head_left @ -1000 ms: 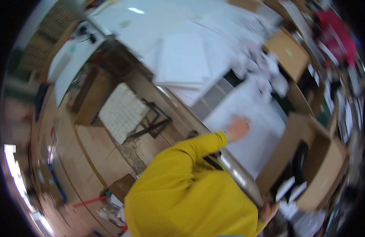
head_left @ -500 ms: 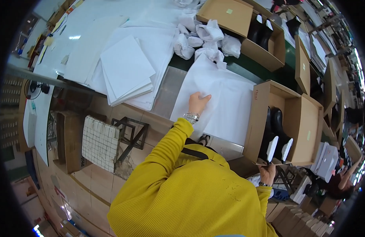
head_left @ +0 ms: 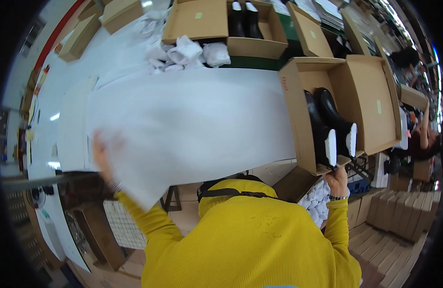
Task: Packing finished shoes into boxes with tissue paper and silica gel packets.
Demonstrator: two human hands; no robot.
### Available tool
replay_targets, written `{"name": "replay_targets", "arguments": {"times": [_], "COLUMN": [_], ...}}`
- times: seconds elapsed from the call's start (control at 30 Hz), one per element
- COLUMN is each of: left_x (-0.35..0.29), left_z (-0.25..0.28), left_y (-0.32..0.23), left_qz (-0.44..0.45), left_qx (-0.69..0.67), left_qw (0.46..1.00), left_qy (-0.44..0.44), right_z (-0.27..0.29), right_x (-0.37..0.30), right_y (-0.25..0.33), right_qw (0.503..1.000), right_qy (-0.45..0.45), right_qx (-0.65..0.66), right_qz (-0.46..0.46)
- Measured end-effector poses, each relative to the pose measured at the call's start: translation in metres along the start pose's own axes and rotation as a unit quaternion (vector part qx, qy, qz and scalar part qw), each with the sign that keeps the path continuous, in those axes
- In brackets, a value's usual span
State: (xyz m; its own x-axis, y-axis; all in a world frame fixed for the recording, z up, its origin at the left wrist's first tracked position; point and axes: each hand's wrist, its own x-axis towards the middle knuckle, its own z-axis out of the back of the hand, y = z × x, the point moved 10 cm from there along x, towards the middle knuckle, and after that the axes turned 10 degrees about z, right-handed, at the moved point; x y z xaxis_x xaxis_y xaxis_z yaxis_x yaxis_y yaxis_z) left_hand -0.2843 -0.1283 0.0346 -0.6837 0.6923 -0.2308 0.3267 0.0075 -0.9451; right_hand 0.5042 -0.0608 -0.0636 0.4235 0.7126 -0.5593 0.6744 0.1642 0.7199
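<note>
A large sheet of thin white paper (head_left: pixel 216 113) stretches leftward from the open cardboard shoebox (head_left: pixel 292 115). My left hand (head_left: pixel 102 156), smeared by motion, holds the sheet's left end, and its fingers show faintly through the paper. One corner of the sheet hangs over my left sleeve. In the box lies a pair of black boots (head_left: pixel 330 117) with white paper showing at their openings. My right hand (head_left: pixel 335 181) grips the box's near lower edge. The box's lid (head_left: pixel 375 103) stands open on the right.
Crumpled white paper wads (head_left: pixel 185 52) lie beyond the sheet. Another open box (head_left: pixel 257 46) with black boots stands behind, and more boxes line the right. Stacked cartons (head_left: pixel 399 211) sit at the lower right. A co-worker's arm (head_left: pixel 424 126) shows at the far right.
My left hand has swept left, drawing the white paper out flat across the table over the paper stack. My right hand stays at the box edge. The view has shifted.
</note>
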Motion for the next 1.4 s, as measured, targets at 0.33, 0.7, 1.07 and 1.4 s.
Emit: {"name": "replay_targets", "arguments": {"times": [0.33, 0.7, 1.07, 1.4], "left_x": [-0.037, -0.088, -0.110, -0.249], "left_z": [0.051, 0.057, -0.162, -0.377], "left_y": [-0.100, -0.117, -0.082, 0.133], "left_qz": [-0.161, -0.253, -0.379, -0.324], "left_qx": [0.222, 0.294, 0.232, 0.440], "left_qw": [0.948, 0.905, 0.896, 0.677], "left_qy": [-0.163, -0.176, 0.001, 0.494], "right_z": [-0.067, -0.185, -0.196, -0.209], "right_x": [-0.064, -0.114, -0.082, -0.063], "right_y": [-0.015, -0.001, -0.017, 0.036], "right_qw": [0.879, 0.369, 0.456, 0.523], "right_qy": [0.052, 0.143, 0.201, 0.170], "right_qx": [-0.254, -0.818, -0.793, -0.752], "right_qz": [0.401, 0.418, 0.350, 0.362]}}
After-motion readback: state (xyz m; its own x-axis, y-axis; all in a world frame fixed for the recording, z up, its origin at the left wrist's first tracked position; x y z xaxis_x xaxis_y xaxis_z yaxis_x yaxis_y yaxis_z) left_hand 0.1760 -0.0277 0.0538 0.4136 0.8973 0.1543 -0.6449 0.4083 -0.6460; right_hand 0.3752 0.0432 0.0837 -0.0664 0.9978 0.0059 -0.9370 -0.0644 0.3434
